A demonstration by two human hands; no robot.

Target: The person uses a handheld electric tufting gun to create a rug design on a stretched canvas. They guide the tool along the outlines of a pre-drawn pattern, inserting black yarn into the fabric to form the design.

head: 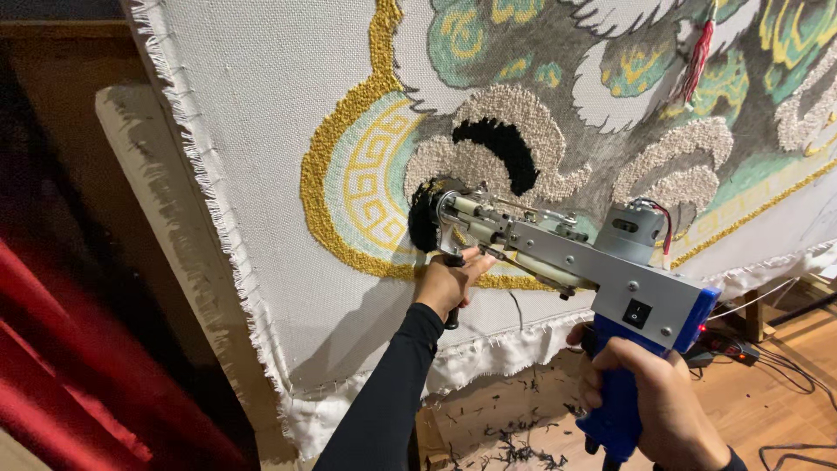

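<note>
1. Nearest the lens: right hand (656, 403), fingers (629, 359) wrapped tight around the blue grip (617, 410) of a tufting gun (575, 262), low at the right of the view.
2. Tufting gun: grey metal body with a black rocker switch on its side, a grey motor (629, 228) on top with red and black wires, a blue rear housing; angled up and to the left, its front end pressed against the cloth.
3. Left hand (446, 283), in a long black sleeve (388, 392): fingers closed on the black front handle (453, 314) under the gun's nose, just below the needle end.
4. Needle end touching a small black tufted patch (425, 218), at the inner edge of a gold looped border.
5. Backing cloth (261, 131): pale woven fabric stretched upright, frayed along its left edge, hem hanging loose at the bottom.
6. On the cloth: gold looped outline (336, 139) curving around a pale green band with a yellow key pattern (370, 179); beige looped cloud shapes (540, 122) around a black crescent (506, 148); green, white and grey areas above.
7. Red tassel (697, 57) hanging near the top right.
8. Wooden floor (785, 349) below, strewn with dark yarn clippings (514, 449); cables and a power strip (724, 344) at the right.
9. Red drape (70, 384) at the lower left, well apart from the hands.
</note>
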